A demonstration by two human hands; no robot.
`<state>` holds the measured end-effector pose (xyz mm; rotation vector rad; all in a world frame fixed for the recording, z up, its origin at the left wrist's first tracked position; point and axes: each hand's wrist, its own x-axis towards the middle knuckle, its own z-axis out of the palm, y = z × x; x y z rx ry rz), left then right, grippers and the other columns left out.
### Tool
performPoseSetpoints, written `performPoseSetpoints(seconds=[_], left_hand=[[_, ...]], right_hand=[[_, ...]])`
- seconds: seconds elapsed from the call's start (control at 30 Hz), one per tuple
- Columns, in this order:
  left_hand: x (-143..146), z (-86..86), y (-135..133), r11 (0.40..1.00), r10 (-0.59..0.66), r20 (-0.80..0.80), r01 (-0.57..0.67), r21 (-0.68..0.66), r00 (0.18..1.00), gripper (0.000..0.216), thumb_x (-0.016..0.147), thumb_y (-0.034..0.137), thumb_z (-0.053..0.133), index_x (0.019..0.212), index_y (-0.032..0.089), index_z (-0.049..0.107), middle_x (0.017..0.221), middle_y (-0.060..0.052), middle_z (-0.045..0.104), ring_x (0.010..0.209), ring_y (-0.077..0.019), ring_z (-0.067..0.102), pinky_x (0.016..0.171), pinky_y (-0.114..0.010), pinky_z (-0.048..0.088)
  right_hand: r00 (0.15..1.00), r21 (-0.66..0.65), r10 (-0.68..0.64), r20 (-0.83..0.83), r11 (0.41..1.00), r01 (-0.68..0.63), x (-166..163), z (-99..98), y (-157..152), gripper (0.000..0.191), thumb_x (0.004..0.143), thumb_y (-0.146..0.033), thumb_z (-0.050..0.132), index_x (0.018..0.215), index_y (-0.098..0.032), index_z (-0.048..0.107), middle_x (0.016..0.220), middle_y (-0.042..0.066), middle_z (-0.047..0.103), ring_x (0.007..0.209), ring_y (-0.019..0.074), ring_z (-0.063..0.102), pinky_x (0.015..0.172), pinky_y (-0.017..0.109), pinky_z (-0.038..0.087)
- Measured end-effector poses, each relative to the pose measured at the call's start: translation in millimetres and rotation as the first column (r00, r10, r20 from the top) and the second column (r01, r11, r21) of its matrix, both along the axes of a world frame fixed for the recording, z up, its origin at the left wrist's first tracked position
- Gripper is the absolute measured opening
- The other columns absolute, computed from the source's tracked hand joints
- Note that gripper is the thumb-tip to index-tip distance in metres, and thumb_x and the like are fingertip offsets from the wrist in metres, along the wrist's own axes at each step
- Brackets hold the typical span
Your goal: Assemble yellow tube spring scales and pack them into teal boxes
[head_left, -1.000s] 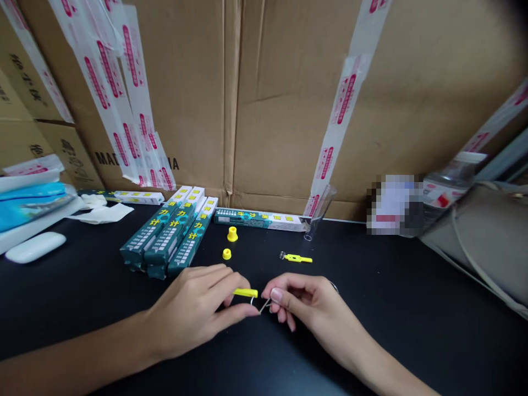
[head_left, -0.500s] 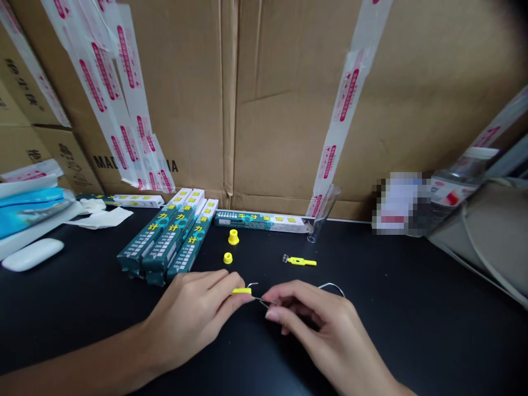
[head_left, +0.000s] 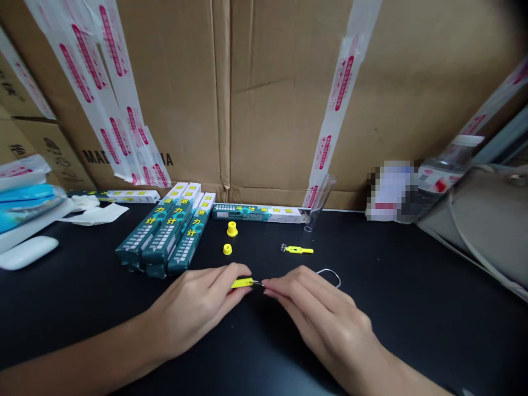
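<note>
pinching a yellow strip (head_left: 242,282) in the left hand (head_left: 193,305) grip, right hand (head_left: 325,319) grip closed on a wire hook (head_left: 330,273) (fingertips nearly touching)

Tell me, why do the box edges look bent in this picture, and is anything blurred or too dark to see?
Head view: the wide lens bows the cardboard box edges and darkens the upper right corner; a label by the water bottle is pixelated; the black table swallows shadows, yet the left hand, right hand and yellow piece stay sharp.
</note>
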<state>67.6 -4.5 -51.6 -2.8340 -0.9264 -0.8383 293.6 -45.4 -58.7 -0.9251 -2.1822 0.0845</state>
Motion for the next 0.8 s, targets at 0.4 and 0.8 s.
performPoseSetpoints(seconds=[0.4,0.8], left_hand=[[0.8,4.4,-1.8,0.986,-0.131,0.031,0.127,0.106,0.991,0.023,0.104,0.018,0.047,0.087,0.019,0.061,0.076,0.001,0.069,0.069,-0.0159,0.057,0.073,-0.035,0.039],[0.2,8.6,-5.8,0.976,-0.218,0.053,0.217,0.027,0.974,0.032,0.097,-0.001,0.033,0.095,0.016,0.06,0.076,-0.003,0.064,0.067,-0.0165,0.051,0.067,-0.029,0.043]], right_hand=[[0.926,-0.64,-0.134,-0.352,0.757,-0.133,-1.5,-1.0,18.3,0.019,0.096,-0.025,0.059,0.093,-0.02,0.077,0.073,0.001,0.075,0.055,0.0132,0.069,0.058,0.021,0.056],[0.978,0.051,0.137,0.157,0.988,-0.146,2.4,8.3,8.7,0.019,0.1,-0.008,0.047,0.101,-0.008,0.066,0.079,0.011,0.072,0.068,0.0193,0.067,0.061,0.029,0.054]])
